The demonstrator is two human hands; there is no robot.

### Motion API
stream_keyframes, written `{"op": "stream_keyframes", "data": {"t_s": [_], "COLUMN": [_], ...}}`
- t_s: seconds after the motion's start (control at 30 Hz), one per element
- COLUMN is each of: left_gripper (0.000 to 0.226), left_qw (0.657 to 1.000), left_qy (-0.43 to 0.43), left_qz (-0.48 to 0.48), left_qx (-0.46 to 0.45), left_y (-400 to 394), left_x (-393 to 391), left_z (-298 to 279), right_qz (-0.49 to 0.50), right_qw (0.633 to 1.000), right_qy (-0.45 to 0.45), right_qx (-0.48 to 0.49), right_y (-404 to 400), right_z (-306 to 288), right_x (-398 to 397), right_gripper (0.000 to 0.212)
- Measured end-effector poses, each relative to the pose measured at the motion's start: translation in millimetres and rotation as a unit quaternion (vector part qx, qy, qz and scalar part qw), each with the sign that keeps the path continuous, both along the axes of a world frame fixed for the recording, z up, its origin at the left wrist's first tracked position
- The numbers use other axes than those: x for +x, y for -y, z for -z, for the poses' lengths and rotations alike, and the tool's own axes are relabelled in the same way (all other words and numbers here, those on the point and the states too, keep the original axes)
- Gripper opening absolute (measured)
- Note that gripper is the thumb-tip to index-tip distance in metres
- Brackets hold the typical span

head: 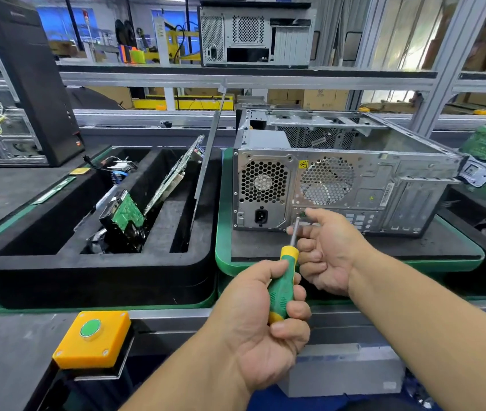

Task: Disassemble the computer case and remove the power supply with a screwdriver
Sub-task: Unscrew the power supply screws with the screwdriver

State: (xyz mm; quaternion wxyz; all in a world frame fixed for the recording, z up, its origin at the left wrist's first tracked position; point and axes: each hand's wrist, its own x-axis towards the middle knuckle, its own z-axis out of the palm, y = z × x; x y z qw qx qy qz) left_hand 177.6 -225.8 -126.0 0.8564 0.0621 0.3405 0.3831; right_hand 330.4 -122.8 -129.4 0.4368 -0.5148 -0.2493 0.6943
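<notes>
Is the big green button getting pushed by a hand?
No, the green button sits untouched on its yellow box; the left hand grips the screwdriver and the right hand steadies its shaft.

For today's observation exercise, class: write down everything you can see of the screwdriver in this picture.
The screwdriver has a green handle with yellow ends, seemingly plastic or rubber, and a slim bare metal shaft. It points up and away, tilted slightly right, its tip at the rear panel of the computer case, right of the power supply. The left hand grips the handle; the right hand pinches the shaft near the tip.
</notes>
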Motion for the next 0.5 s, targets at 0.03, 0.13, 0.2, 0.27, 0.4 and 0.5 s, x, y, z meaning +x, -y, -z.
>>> {"op": "stream_keyframes", "data": {"t_s": [0.03,0.13,0.2,0.27,0.4,0.5], "left_gripper": [0.016,0.016,0.017,0.019,0.024,0.026], "left_qw": [1.000,0.999,0.999,0.997,0.985,0.971], "left_qy": [0.000,-0.007,-0.013,-0.020,-0.044,-0.047], "left_qz": [0.008,0.032,0.045,0.064,0.126,0.176], "left_qx": [0.001,0.008,0.020,0.042,0.111,0.153], "left_y": [0.1,0.0,-0.3,-0.6,-0.5,-7.7], "left_x": [0.7,4.4,7.9,13.3,36.5,67.7], "left_z": [-0.1,-1.1,-3.4,-5.8,-8.2,-11.9], "right_qz": [-0.001,0.011,0.032,0.072,0.210,0.321], "right_qw": [1.000,0.999,0.997,0.993,0.961,0.919], "right_qy": [-0.015,-0.030,-0.037,-0.057,-0.149,-0.201], "right_qx": [0.003,0.029,0.051,0.071,0.099,0.105], "right_y": [-0.2,0.9,3.2,7.7,14.3,11.7], "right_z": [-1.9,-4.7,-5.2,-7.0,-15.3,-23.0], "right_x": [2.1,9.3,14.4,22.6,68.2,131.1], "right_gripper": [0.044,0.036,0.034,0.035,0.031,0.031]}}
